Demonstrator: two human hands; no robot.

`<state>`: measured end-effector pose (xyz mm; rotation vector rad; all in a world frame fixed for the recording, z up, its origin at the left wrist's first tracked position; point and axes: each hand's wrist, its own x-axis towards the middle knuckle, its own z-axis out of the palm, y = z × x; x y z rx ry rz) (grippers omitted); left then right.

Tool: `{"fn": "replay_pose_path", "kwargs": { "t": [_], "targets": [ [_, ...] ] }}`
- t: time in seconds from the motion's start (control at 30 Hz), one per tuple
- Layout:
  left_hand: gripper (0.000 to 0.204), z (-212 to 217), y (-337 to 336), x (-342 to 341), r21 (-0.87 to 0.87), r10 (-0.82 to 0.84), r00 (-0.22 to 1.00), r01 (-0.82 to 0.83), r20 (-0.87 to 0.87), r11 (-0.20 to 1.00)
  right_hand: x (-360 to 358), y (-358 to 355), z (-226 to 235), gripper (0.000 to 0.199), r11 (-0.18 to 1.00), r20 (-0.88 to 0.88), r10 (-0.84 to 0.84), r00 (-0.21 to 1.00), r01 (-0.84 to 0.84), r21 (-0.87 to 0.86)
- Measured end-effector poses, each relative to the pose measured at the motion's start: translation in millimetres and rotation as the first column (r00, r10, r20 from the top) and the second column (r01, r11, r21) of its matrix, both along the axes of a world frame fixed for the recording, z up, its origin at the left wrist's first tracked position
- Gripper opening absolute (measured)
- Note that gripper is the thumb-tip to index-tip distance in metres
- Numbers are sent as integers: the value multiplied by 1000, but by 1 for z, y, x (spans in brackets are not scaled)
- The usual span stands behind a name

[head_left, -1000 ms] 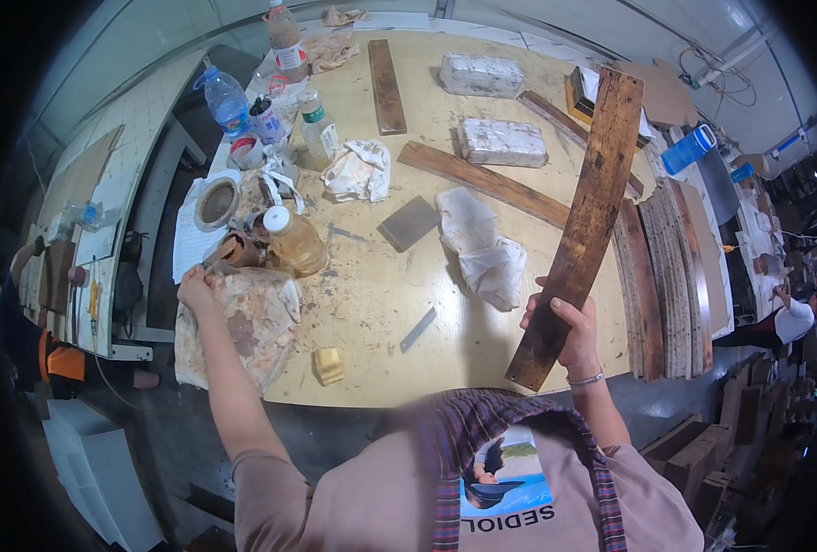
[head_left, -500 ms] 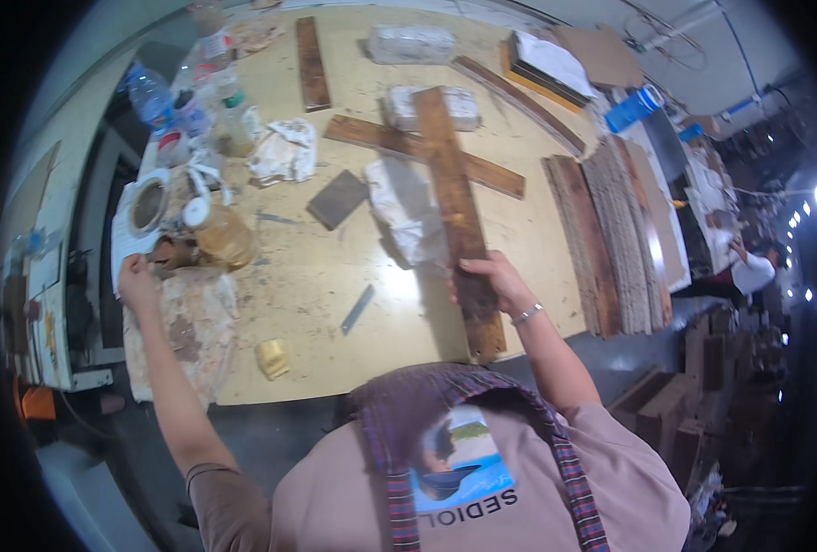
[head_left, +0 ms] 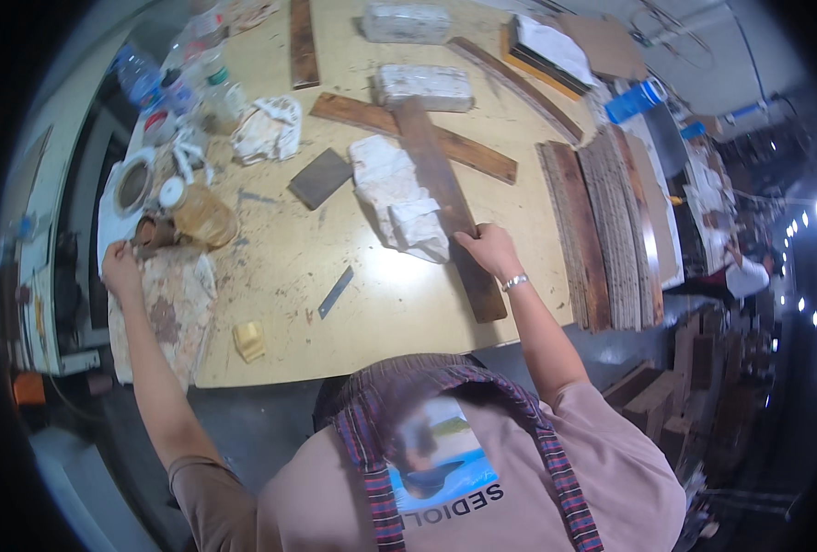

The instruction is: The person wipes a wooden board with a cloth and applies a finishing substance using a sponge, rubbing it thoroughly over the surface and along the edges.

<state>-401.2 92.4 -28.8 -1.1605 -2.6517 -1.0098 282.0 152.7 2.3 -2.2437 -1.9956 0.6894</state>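
My right hand (head_left: 489, 248) grips a long dark wooden plank (head_left: 438, 179) that lies flat on the workbench (head_left: 280, 267), crossing over another brown plank (head_left: 482, 156). A crumpled white rag (head_left: 395, 198) lies just left of the plank, touching it. My left hand (head_left: 120, 267) rests at the bench's left edge on a stained cloth (head_left: 165, 308), fingers closed by a small brown pot (head_left: 155, 232); whether it holds anything is not clear.
Bottles, jars and a tape roll (head_left: 134, 184) crowd the left side. A dark sanding pad (head_left: 320, 178), a metal blade (head_left: 335, 292) and a yellow sponge (head_left: 248, 339) lie mid-bench. Stacked planks (head_left: 602, 230) sit at right, wrapped blocks (head_left: 424, 85) at the back.
The plank, held upright a second ago, has been lowered by my right hand and now lies flat on the bench. My left hand stayed at the stained cloth.
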Motion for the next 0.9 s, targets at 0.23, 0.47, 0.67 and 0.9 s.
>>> {"fn": "replay_pose_path", "kwargs": {
  "t": [0.23,0.47,0.67,0.9],
  "targets": [
    [18,-37,-37,-48,227,94,934,-180,346,957,-169,-56,35,37,922,-374,366,852,-388,19],
    [16,35,-17,8,52,-148,989,149,-26,987,-324,-120,5,58,656,-171,754,635,-742,136],
    [9,50,-10,6,-26,-398,918,397,-9,917,-354,-133,-3,49,718,-187,695,694,-687,113],
    [9,52,-7,-17,-47,-460,888,460,4,887,-386,-98,5,51,843,-951,-97,292,-485,-235]
  ]
}}
